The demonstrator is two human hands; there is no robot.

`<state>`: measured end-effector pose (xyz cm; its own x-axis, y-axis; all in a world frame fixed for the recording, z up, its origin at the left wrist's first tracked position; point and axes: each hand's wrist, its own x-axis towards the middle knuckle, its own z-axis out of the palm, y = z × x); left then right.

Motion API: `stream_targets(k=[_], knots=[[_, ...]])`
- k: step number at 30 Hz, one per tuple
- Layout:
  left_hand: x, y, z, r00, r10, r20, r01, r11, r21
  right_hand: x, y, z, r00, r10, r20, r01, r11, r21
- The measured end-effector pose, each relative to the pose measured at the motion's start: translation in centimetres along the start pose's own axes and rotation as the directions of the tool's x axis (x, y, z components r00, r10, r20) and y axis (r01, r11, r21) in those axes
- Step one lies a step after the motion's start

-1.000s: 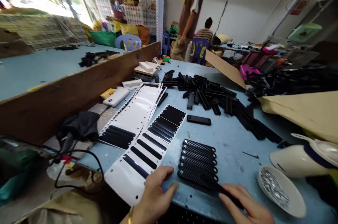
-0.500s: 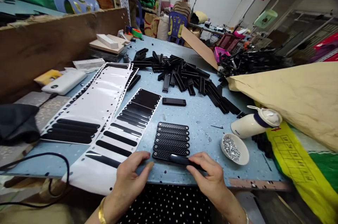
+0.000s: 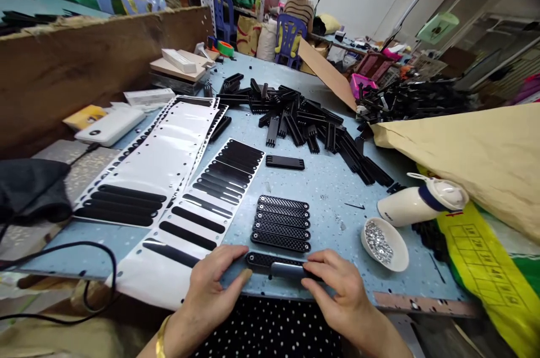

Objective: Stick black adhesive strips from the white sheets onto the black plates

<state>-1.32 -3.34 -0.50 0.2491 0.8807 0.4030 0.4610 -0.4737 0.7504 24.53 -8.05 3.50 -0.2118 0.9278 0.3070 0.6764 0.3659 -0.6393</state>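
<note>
My right hand (image 3: 337,285) pinches a glossy black strip (image 3: 289,271) between thumb and fingers. The strip lies along the near side of a black textured bar (image 3: 264,260), and the fingers cover the right ends of both. At the bar's left end is my left hand (image 3: 219,276), its thumb and index finger apart; whether they touch the bar is hard to tell. Just beyond lies a row of several textured bars (image 3: 282,224) with a silver dot at each end. On the left, a white backing sheet (image 3: 169,282) carries several black strips (image 3: 198,220).
One black bar (image 3: 285,162) lies alone before a heap of black bars (image 3: 295,116). To the right are a white bowl (image 3: 399,259) of small metal pieces and a white bottle (image 3: 400,205). More white sheets (image 3: 169,144) lie left. A person (image 3: 298,6) sits far back.
The nearest textured bar has come away from the row towards me, leaving a gap. Both hands stay near its ends, the right one still with the strip. The whole view has shifted slightly.
</note>
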Motion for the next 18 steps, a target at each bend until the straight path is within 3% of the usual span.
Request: stream_targets(k=[6,11,18], knots=[[0.1,-0.1,0.1,1.0,0.011,-0.022,-0.011,0.999,-0.03,1.2,-1.1,1.7,0.995,-0.064,-0.078,0.067,0.997,0.038],[0.1,0.0,0.1,1.0,0.005,-0.006,-0.005,0.999,-0.05,1.9,-1.3,3.1,0.996,-0.077,-0.041,0.077,0.997,0.003],[0.2,0.1,0.2,0.999,-0.044,0.019,0.045,0.996,-0.077,2.1,-1.3,3.2,0.997,-0.077,-0.02,0.077,0.997,-0.019]])
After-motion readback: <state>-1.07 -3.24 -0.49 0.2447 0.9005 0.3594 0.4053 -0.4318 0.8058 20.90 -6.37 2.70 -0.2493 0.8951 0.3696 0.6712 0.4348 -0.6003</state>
